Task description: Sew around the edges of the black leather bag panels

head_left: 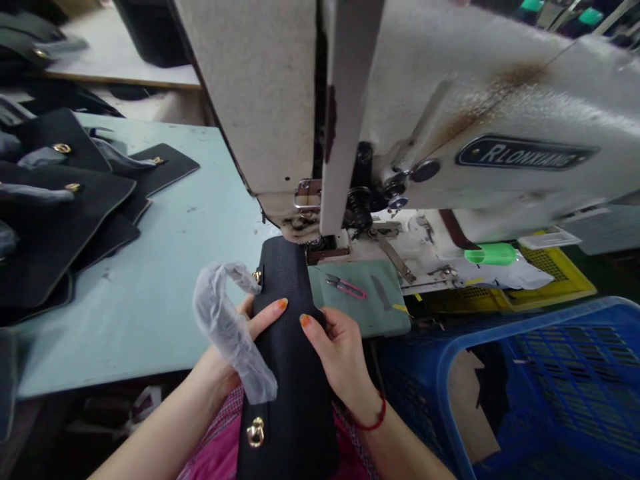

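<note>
A black leather bag piece [290,360] with gold clasps runs from my lap up under the foot of the white sewing machine [450,113]. My left hand [250,330] grips its left edge, thumb on top, beside a crumpled translucent wrap [227,327] that hangs from the piece. My right hand [337,347] grips the right edge, thumb pressed on the leather. Both thumbs have orange nails. A red cord circles my right wrist.
Pale blue table [165,280] holds a stack of black leather panels [60,207] with gold fittings at left. Pink thread snips [345,287] lie on the machine bed. A blue plastic crate [540,380] stands at right, a yellow tray [560,280] and green cylinder [493,254] behind it.
</note>
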Motion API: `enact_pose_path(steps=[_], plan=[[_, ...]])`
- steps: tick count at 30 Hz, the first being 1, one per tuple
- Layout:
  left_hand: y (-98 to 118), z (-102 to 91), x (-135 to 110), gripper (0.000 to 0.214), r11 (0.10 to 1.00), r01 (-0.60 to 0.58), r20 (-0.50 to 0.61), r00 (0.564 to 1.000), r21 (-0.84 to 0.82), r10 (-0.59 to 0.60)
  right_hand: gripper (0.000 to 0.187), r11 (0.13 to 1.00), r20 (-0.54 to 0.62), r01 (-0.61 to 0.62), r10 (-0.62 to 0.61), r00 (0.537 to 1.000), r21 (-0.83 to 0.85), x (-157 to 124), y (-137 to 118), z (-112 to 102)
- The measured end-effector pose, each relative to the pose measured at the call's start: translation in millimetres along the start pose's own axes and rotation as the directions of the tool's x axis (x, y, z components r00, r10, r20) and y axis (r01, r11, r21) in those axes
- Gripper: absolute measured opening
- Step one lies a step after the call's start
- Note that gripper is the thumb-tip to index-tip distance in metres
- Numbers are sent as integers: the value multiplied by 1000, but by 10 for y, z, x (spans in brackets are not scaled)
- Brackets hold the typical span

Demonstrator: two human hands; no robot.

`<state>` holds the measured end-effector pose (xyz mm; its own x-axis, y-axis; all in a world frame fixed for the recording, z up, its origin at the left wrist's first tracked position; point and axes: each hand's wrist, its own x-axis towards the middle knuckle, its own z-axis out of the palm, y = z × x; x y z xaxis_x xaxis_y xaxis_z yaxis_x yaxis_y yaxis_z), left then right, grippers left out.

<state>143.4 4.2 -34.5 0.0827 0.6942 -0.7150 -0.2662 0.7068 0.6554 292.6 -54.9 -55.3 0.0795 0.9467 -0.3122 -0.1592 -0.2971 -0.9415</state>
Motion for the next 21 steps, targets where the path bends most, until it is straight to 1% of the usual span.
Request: enact_pose_path(steps=[4, 9, 15, 18, 21], plan=[[-15, 47, -23, 55, 1000, -6, -24, 1000, -20, 6, 41, 1000, -12, -9, 9, 1000, -21, 19, -12, -10], [-3, 13, 81, 56, 999, -41, 16, 999, -3, 41, 41, 1000, -14, -2, 1, 1000, -30, 110, -41, -8], [113, 50, 211, 54, 999, -46, -1, 999, -6, 46, 39, 1000, -13, -25, 25, 1000, 5, 243, -99, 35], [181, 86, 250, 50, 999, -31, -10, 999, -13, 30, 40, 1000, -25, -5, 4, 1000, -25, 313, -114, 44], [224, 93, 309, 50, 998, -65, -5, 998, -12, 65, 40, 999, -34, 10, -12, 999, -48, 389, -128, 43]])
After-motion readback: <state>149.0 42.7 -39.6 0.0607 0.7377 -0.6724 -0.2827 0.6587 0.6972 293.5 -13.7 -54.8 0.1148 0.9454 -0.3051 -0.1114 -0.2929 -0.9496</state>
